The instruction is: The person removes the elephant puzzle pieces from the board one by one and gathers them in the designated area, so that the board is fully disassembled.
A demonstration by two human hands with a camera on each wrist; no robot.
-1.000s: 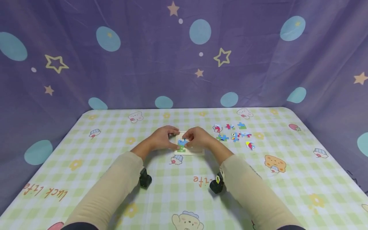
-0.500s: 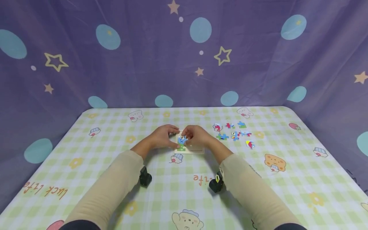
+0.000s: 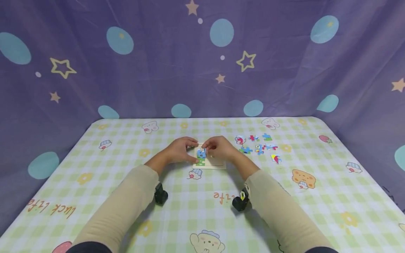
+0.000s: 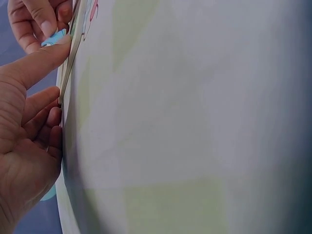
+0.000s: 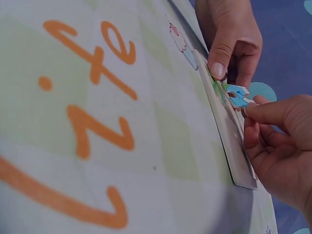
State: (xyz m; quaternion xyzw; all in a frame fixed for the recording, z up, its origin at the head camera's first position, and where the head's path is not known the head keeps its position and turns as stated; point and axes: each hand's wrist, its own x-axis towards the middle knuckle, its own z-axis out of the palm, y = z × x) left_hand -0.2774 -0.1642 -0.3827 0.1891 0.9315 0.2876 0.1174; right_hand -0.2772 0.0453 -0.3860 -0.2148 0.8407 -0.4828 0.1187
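Note:
A pale puzzle board (image 3: 218,166) lies mid-table with a green piece (image 3: 200,162) in its near left corner. My left hand (image 3: 180,150) holds the board by its left side, thumb on the near corner and fingers at the far edge. Between thumb and fingertips, my right hand (image 3: 220,148) pinches a blue puzzle piece (image 5: 238,96). In the right wrist view that piece is tilted up from the board's face, close to the left thumb (image 5: 219,66). The left wrist view shows only a bit of the blue piece (image 4: 54,38) beyond the left thumb.
Several loose puzzle pieces (image 3: 259,149) lie on the table to the right of the board, mostly blue, red and green. A checked cloth (image 3: 126,196) covers the table. Behind it hangs a purple curtain (image 3: 164,70).
My right fingers have shifted slightly away from me over the board, and more of the blue piece shows. The left hand has stayed at the board's left side.

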